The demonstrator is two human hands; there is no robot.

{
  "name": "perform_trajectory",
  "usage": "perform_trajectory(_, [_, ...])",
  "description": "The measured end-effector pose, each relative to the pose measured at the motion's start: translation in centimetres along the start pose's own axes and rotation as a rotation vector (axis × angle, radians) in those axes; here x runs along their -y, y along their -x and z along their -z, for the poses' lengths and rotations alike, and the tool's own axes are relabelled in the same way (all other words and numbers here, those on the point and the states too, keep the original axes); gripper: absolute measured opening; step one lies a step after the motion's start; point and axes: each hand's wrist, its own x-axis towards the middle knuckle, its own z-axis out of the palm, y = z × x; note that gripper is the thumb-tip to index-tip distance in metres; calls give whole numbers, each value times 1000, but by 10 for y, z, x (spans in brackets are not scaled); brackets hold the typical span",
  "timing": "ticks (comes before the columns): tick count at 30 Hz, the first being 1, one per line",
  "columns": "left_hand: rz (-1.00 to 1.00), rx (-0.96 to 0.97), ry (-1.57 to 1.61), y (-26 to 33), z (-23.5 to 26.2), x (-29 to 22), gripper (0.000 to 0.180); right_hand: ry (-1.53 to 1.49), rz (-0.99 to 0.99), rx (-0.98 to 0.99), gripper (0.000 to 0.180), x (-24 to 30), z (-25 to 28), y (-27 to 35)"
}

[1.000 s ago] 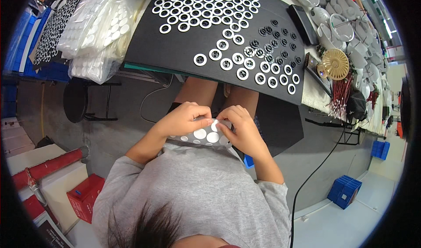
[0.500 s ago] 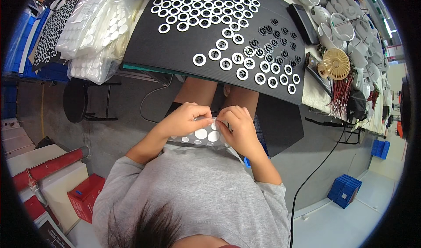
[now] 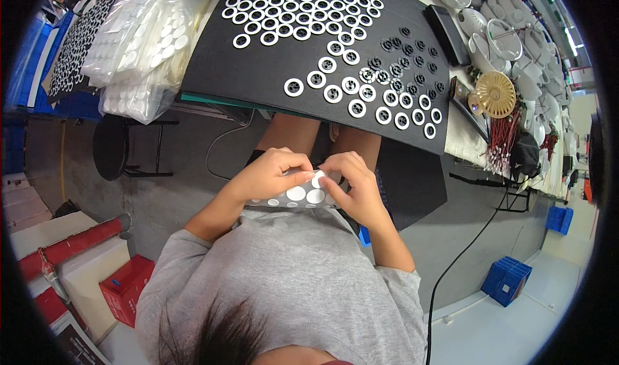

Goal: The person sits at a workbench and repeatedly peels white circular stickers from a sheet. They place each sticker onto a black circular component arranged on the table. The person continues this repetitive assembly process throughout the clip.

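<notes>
Beyond grip: cream tabletop (image 3: 463, 147) w/ matte blk board (image 3: 258, 68), flat wht rings (image 3: 293, 87); grey floor (image 3: 187, 197) below. L hand (image 3: 277, 171) pinches thin sheet (image 3: 282, 198), near grey shirt (image 3: 290, 255); R hand (image 3: 353, 183) pinches round wht dot (image 3: 318, 179) at sheet's upper edge. Sheet ends partly hidden by hands; can't tell if dot's fully off.

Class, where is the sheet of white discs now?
Near the head view's centre, the sheet of white discs is held between the left hand and right hand, in front of the grey shirt.
</notes>
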Motion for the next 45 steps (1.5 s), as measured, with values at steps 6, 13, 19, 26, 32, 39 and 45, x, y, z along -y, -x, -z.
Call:
perform_trajectory(6, [28, -27, 141, 1, -5, 3, 13, 148, 78, -77, 15, 2, -4, 3])
perform_trajectory(13, [120, 33, 182, 1, -6, -2, 14, 207, 131, -122, 15, 2, -8, 6])
perform_trajectory(19, [121, -24, 320, 3, -11, 3, 14, 241, 190, -231, 17, -4, -17, 9])
perform_trajectory(26, [134, -39, 363, 2, -12, 0, 14, 286, 222, -271, 20, -4, -20, 12])
perform_trajectory(32, [197, -39, 387, 3, -13, 1, 14, 278, 229, -275, 22, -6, -24, 14])
perform_trajectory(39, [204, -52, 422, 3, -13, -2, 13, 385, 219, -219, 20, -1, -16, 9])
perform_trajectory(45, [200, 8, 428, 3, -11, 3, 11, -26, -50, -97, 15, -2, -12, 5])
